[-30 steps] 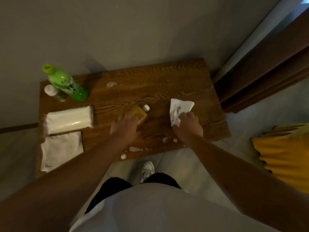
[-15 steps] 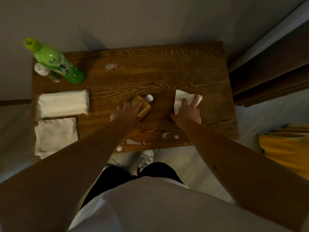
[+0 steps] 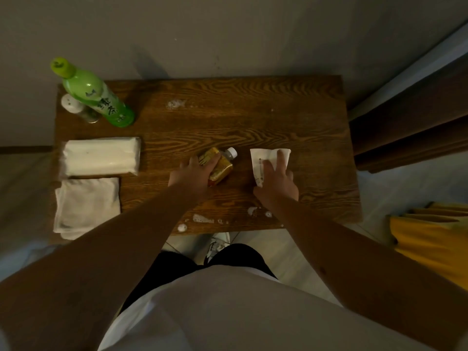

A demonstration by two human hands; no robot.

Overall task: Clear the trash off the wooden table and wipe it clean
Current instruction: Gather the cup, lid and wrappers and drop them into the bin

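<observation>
A small yellow bottle (image 3: 222, 166) with a white cap lies on its side in the middle of the wooden table (image 3: 253, 117). My left hand (image 3: 190, 176) rests over its lower half, fingers wrapped on it. To its right lies a white paper scrap (image 3: 263, 158) with print on it; my right hand (image 3: 277, 182) presses flat on it, fingers spread. White crumbs and smears (image 3: 202, 219) dot the front edge, and another white spot (image 3: 174, 103) sits near the back.
A green bottle (image 3: 97, 98) and a small white-capped jar (image 3: 76, 107) stand at the back left. A tissue pack (image 3: 101, 155) and a folded white cloth (image 3: 87, 203) lie at the left. A yellow object (image 3: 435, 236) sits on the floor to the right.
My view has shifted, so the table sits more central. My left hand has closed further over the yellow bottle; my right hand has slid up over the paper scrap.
</observation>
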